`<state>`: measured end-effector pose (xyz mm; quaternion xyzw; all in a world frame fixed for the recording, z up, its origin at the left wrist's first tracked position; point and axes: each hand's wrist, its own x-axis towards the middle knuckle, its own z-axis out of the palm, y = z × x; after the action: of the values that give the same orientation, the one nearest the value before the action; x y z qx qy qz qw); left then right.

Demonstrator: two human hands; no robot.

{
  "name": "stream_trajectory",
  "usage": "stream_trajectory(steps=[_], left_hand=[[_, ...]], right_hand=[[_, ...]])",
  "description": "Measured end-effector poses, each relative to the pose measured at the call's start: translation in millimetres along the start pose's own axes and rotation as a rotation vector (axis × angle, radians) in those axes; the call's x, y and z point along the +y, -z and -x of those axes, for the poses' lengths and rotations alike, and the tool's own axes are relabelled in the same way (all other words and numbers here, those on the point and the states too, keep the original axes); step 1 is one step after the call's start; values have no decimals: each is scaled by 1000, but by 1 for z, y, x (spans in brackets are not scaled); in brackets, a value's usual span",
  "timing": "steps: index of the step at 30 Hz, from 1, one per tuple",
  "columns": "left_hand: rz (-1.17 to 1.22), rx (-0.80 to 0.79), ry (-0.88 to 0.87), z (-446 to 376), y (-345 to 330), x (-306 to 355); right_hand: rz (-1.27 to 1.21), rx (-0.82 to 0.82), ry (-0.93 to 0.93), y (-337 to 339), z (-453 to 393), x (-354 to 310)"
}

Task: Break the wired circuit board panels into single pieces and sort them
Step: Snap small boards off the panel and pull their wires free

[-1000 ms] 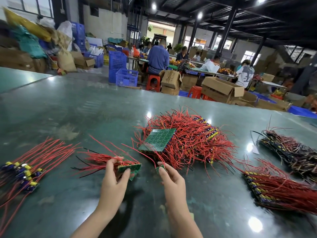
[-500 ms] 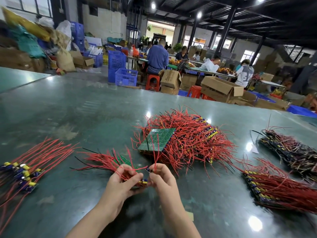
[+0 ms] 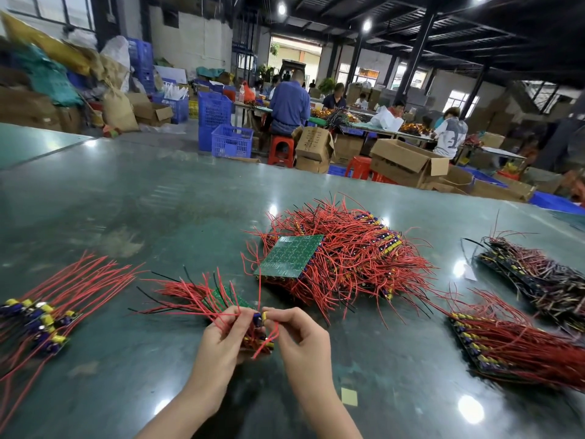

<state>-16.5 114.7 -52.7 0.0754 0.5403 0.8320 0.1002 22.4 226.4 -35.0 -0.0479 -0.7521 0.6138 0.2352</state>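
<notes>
Far out to the left of the hands lies a sorted bundle of single pieces (image 3: 38,315), wires fanned away from the person. The left hand (image 3: 221,340) grips a wired board strip (image 3: 231,301), fingers curled round its near end, its red and black leads splaying up and leftward. Close against it, the right hand (image 3: 300,331) pinches the end piece (image 3: 261,318) of that strip between thumb and forefinger; the hands nearly touch. Beyond them sits the main heap (image 3: 345,261) with a whole green panel (image 3: 289,256) on top, and further right two more stacks (image 3: 519,346).

The snap looks about to happen. The risk, as I judge it: loose wires crossing the break line may snag, so a lead could tear off its solder pad, or the board could crack off the score if bent crookedly.
</notes>
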Motion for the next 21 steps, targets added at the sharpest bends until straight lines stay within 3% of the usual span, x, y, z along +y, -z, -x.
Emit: stream_trajectory(steps=[8,13,16,21], left_hand=[[54,28,104,-1,-2,2],[107,-41,146,-4,3,4],[99,-51,152,-4,4,5],[76,-7,180,-2,1,5]], right_hand=[[-187,90,-92,-1,0,-4],[-677,120,-319,1,-5,-4],[-607,150,-282,4,-7,-5],[-137,89,-43,9,-6,-6]])
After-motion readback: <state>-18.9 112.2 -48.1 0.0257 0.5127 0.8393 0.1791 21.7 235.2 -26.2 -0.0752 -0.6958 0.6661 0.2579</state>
